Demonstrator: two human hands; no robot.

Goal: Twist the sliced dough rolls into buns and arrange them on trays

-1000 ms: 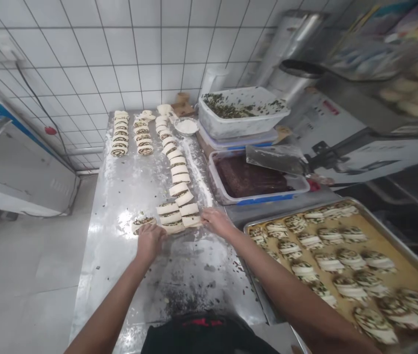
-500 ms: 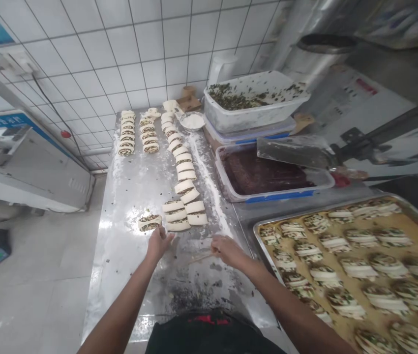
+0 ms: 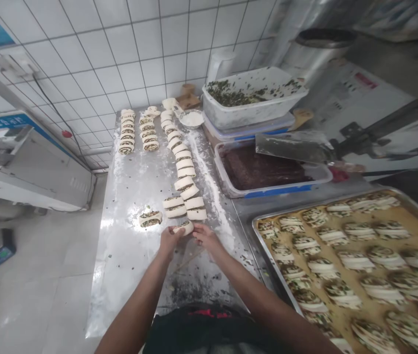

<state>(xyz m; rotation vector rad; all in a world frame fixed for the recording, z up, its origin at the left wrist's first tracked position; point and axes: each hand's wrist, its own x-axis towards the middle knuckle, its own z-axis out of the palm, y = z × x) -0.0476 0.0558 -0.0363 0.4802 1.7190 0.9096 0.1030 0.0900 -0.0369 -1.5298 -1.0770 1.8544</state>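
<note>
1. The left hand (image 3: 170, 242) and right hand (image 3: 206, 237) were close together, both pinching one dough slice (image 3: 184, 227) at the lower middle of the frame.
2. Just left of the hands, a single filled slice (image 3: 150, 219) lay on the steel table (image 3: 128, 265).
3. Above the hands, rows of dough slices (image 3: 185, 172) ran toward the upper middle, beside a streak of flour (image 3: 206, 196).
4. At lower right, a metal tray (image 3: 305, 205) held rows of shaped buns (image 3: 332, 236).
5. Right of the table's far end, a scraper (image 3: 292, 147) lay across a tub of dark paste (image 3: 279, 191).
6. Beyond it sat a tub of green filling (image 3: 253, 115), against the tiled wall (image 3: 131, 49) at the top of the frame.
</note>
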